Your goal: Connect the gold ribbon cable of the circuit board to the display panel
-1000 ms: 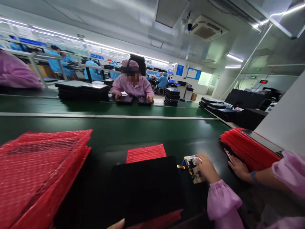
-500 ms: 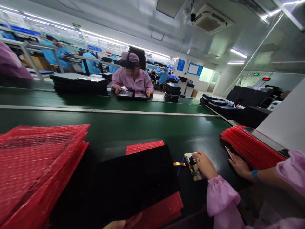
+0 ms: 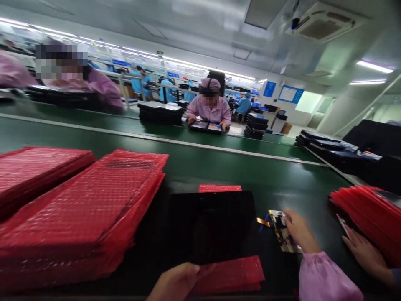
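A black screen panel [image 3: 213, 225] lies in front of me, with red bubble wrap [image 3: 232, 274] showing along its near and far edges. My left hand [image 3: 175, 280] is closed on the wrap's near left end, close to the panel's lower edge; some fingers are hidden. An orange ribbon cable [image 3: 263, 222] runs from the panel's right side to a small circuit board [image 3: 278, 230] with silvery and dark patches. Over this board is my right hand [image 3: 299, 230], in a pink sleeve, fingers curled on its upper right part. Motion blurs its fingertips.
Stacks of red bubble-wrap bags [image 3: 94, 209] stand at left, another red stack [image 3: 369, 217] at right. Another person's hand [image 3: 363, 251] rests beside the right stack near a thin pale object. Across the green belt [image 3: 188, 161], a co-worker [image 3: 209, 104] handles tablets beside dark stacks.
The view has swung left, so the scene sits further right and a second red stack and another co-worker show. More of my left hand is visible. My right hand stays at the circuit board.
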A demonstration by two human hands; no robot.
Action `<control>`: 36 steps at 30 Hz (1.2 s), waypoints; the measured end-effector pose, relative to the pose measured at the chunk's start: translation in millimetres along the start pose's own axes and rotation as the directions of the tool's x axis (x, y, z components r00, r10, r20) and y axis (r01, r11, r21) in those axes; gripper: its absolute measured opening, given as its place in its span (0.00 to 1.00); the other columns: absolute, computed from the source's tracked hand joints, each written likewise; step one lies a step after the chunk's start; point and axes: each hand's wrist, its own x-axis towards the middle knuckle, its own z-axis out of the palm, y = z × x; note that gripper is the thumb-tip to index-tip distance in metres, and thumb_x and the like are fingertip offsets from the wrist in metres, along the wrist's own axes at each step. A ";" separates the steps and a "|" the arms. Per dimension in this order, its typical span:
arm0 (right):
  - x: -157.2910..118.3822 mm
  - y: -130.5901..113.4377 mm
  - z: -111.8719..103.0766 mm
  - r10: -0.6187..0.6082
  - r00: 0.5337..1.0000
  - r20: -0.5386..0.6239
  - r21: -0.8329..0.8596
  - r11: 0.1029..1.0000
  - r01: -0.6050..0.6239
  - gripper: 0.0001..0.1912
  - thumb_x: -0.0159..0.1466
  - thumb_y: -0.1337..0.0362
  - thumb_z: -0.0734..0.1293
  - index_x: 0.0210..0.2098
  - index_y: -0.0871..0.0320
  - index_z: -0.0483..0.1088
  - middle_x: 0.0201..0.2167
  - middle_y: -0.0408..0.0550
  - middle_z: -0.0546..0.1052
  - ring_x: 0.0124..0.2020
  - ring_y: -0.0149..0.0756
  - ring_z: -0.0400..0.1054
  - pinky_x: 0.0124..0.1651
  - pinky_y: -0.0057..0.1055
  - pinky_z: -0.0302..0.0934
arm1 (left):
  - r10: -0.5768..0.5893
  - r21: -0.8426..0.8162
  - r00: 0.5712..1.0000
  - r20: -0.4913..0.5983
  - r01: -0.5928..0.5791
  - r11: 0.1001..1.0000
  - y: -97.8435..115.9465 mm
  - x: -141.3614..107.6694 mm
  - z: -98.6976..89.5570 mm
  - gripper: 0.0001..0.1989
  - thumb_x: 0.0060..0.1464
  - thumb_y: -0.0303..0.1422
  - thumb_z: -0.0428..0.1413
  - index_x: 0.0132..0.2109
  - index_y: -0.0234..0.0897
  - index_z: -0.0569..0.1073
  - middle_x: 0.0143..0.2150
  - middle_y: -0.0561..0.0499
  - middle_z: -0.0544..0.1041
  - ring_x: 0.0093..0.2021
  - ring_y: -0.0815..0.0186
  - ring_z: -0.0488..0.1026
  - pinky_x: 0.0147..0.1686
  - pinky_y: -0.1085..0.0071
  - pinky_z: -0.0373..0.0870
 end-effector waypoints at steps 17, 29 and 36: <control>-48.6 -163.6 -20.3 -0.521 0.842 0.139 0.199 0.848 0.492 0.19 0.70 0.54 0.59 0.57 0.48 0.68 0.70 0.49 0.50 0.70 0.52 0.42 0.67 0.63 0.42 | -0.105 -0.077 0.978 0.178 0.120 0.990 10.4 -6.6 10.9 0.12 0.46 0.30 0.57 0.36 0.31 0.82 0.39 0.45 0.83 0.59 0.50 0.69 0.68 0.59 0.48; -64.5 -117.2 -6.0 0.030 0.672 0.740 0.668 0.081 -0.740 0.28 0.60 0.49 0.71 0.56 0.49 0.66 0.53 0.48 0.75 0.55 0.47 0.68 0.53 0.41 0.66 | -0.038 -0.150 0.993 0.108 0.054 0.987 1.9 -2.1 5.2 0.08 0.46 0.24 0.57 0.28 0.32 0.82 0.36 0.45 0.83 0.54 0.52 0.74 0.66 0.55 0.53; -61.3 -122.0 -11.0 -0.184 0.667 0.722 0.665 -0.079 -0.742 0.33 0.52 0.59 0.76 0.57 0.48 0.69 0.55 0.48 0.74 0.59 0.48 0.63 0.60 0.40 0.60 | -0.023 -0.151 0.989 0.146 0.046 0.987 5.1 -3.3 10.4 0.06 0.44 0.27 0.59 0.25 0.33 0.81 0.30 0.47 0.83 0.51 0.50 0.76 0.69 0.54 0.46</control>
